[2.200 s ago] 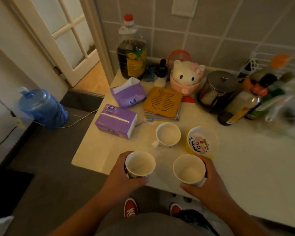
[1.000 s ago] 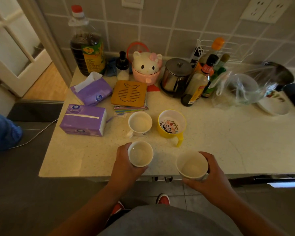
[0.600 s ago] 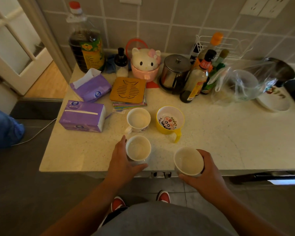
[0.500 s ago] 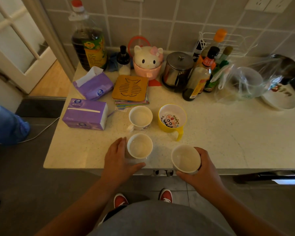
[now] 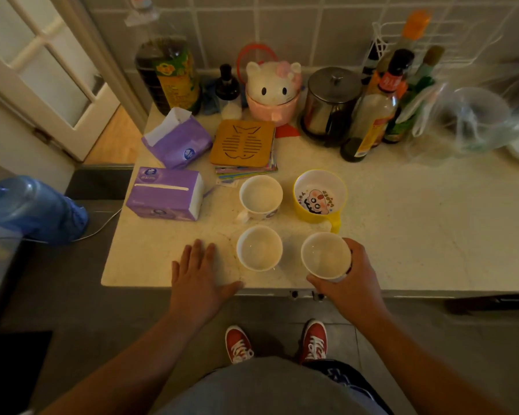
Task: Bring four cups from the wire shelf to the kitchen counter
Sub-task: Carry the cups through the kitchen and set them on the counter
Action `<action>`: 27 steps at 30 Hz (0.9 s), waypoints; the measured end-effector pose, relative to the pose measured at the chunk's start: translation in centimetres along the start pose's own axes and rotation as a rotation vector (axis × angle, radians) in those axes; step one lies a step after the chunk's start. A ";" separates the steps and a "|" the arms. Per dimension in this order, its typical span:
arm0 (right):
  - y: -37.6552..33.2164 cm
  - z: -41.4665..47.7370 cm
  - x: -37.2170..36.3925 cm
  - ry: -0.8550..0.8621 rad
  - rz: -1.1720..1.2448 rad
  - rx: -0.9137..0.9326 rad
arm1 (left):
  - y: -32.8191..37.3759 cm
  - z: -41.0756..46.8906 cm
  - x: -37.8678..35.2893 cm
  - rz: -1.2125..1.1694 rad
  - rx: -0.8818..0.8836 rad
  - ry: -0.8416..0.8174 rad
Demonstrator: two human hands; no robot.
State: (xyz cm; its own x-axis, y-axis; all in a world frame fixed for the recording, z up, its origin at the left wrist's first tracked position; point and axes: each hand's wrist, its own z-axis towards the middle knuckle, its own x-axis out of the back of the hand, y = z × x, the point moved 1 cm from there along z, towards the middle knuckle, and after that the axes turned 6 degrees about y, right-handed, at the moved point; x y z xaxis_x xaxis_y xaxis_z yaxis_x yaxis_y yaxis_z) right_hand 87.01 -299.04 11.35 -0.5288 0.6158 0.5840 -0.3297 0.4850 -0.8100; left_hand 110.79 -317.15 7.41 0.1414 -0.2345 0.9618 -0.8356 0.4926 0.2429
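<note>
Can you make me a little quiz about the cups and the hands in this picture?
1. How many cups are at the counter, counting the one being held?
2. True or false: the left hand is holding a cup.
3. Which cup has a cartoon inside: A) the yellow cup, B) the white cup in the right hand, C) the white cup beside the left hand?

Key:
1. Four: the yellow cup, the back white cup, the front white cup, and the held cup.
2. False; it lies flat and open on the counter.
3. A.
</note>
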 end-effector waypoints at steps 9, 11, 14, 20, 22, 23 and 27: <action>0.8 0.5 -1.2 -0.015 0.034 -0.006 | 0.0 -0.1 0.0 0.010 -0.011 0.002; 0.8 0.4 -1.3 -0.009 0.034 -0.011 | 0.1 -0.2 0.0 0.008 -0.013 -0.001; 0.9 0.5 -1.4 0.005 0.028 -0.009 | 0.2 -0.1 0.0 0.009 -0.015 0.005; 0.9 0.9 -1.5 0.018 0.025 0.004 | 0.2 -0.2 -0.1 0.021 -0.016 0.016; 0.7 0.9 -1.6 0.013 0.028 0.010 | 0.1 -0.2 -0.2 0.027 -0.014 0.019; 0.6 1.0 -1.6 0.013 0.028 0.009 | 0.1 -0.2 -0.2 0.027 -0.012 0.017; 0.7 1.0 -1.4 -0.001 0.032 -0.006 | 0.2 -0.2 -0.1 0.032 -0.015 -0.002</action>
State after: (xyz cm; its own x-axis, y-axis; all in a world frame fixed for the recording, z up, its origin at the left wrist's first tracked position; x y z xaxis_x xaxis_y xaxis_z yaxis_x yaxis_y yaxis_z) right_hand 86.68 -300.21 9.96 -0.5395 0.6307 0.5578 -0.3080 0.4687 -0.8279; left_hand 110.74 -316.89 7.34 0.1139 -0.2200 0.9688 -0.8315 0.5126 0.2141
